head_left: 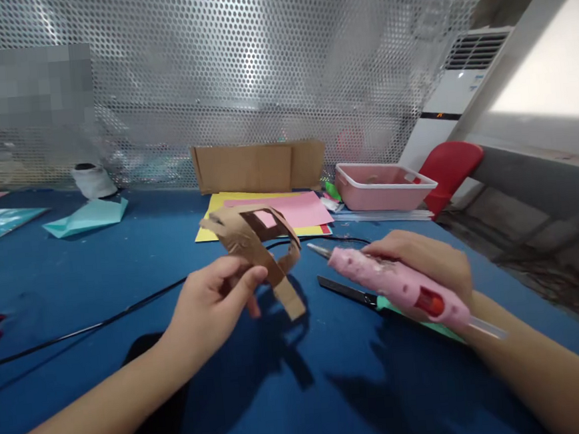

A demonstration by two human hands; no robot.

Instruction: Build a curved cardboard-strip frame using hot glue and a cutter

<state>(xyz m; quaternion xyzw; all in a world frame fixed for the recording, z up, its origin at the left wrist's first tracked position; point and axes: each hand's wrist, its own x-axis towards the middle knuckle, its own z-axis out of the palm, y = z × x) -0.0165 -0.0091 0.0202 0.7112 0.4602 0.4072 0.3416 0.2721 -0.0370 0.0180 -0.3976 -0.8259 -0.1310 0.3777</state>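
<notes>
Between its thumb and fingers, my left hand pinches a curled cardboard strip piece above the table. The piece bends into a loop, with a square opening near its top and a straight tail pointing down. My right hand is wrapped round a pink hot glue gun. Its metal nozzle points left toward the cardboard loop, apart from it, and a clear glue stick juts from the rear. Beneath the glue gun lies a pair of scissors with green handles, partly hidden by my right hand.
The blue table carries a black cable running across it. Behind are yellow paper, pink paper, a cardboard panel and a pink basket. Teal paper lies left. A red chair stands beyond the right edge.
</notes>
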